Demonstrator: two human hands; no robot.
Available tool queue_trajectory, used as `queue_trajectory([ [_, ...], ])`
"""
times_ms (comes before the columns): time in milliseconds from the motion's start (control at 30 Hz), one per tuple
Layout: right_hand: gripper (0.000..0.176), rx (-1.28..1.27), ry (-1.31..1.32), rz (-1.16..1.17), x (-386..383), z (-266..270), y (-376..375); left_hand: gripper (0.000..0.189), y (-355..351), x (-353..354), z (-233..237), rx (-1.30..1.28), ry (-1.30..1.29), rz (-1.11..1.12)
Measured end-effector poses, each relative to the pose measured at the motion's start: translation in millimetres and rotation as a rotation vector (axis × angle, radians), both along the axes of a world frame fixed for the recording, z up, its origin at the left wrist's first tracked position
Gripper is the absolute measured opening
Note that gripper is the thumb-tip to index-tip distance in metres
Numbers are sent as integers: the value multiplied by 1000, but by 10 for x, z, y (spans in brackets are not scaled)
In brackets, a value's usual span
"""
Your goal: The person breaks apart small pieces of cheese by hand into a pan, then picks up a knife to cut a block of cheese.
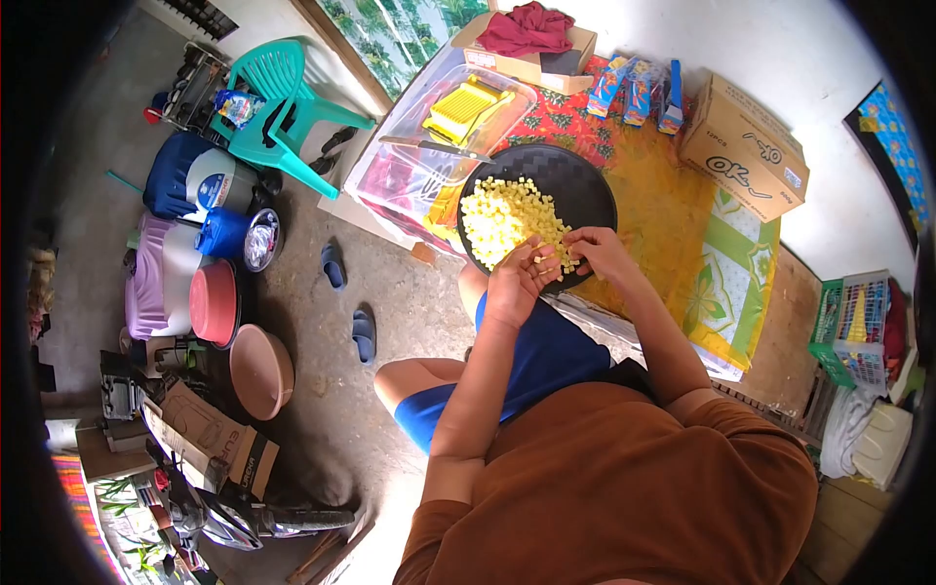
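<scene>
Patterned cloth [567, 125] borders a round black tray [577, 185]; over yellow cubes [505, 214], both hands' [519, 278] [599, 255] grip is unclear.

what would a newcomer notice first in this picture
Pale yellow cubes on the round black tray, near the picture's centre, stand out first, with the left hand and right hand at their near edge. Then come the green chair, upper left, and the brown OK carton, upper right.
</scene>
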State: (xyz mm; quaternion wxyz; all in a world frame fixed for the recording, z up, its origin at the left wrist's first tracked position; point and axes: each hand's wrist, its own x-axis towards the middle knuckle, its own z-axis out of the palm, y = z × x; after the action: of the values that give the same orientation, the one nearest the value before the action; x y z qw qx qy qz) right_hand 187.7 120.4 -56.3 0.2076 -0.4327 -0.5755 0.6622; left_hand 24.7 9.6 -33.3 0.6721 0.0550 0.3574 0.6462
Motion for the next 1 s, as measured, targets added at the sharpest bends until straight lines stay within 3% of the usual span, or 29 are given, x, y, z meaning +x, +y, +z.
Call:
queue_trajectory([
  [233, 29, 142, -88, -11, -21, 309, -86, 44, -22, -17, 97, 34, -44, 9],
  [433, 31, -470, 479, -234, -10, 342, -3, 50, 5, 31, 79, 11, 55, 14],
  [533, 37, -546, 617, -162, 44, 307, 39, 47, 21, 87, 135, -27, 123, 60],
  [733, 53, -453, 693, -83, -34, 467, -68, 38, 54, 159, 147, 15, 404, -37],
  [833, 57, -221, 601, 9, -101, 568, -170, 34, 72, 195, 183, 20, 458, -30],
  [933, 58, 270, 326, 156, -122, 608, -184, 31, 95, 200, 234, 3, 502, -29],
  [1000, 58, 330, 301, 211, -129, 672, -205, 30, 104, 187, 249, 25, 519, -53],
])
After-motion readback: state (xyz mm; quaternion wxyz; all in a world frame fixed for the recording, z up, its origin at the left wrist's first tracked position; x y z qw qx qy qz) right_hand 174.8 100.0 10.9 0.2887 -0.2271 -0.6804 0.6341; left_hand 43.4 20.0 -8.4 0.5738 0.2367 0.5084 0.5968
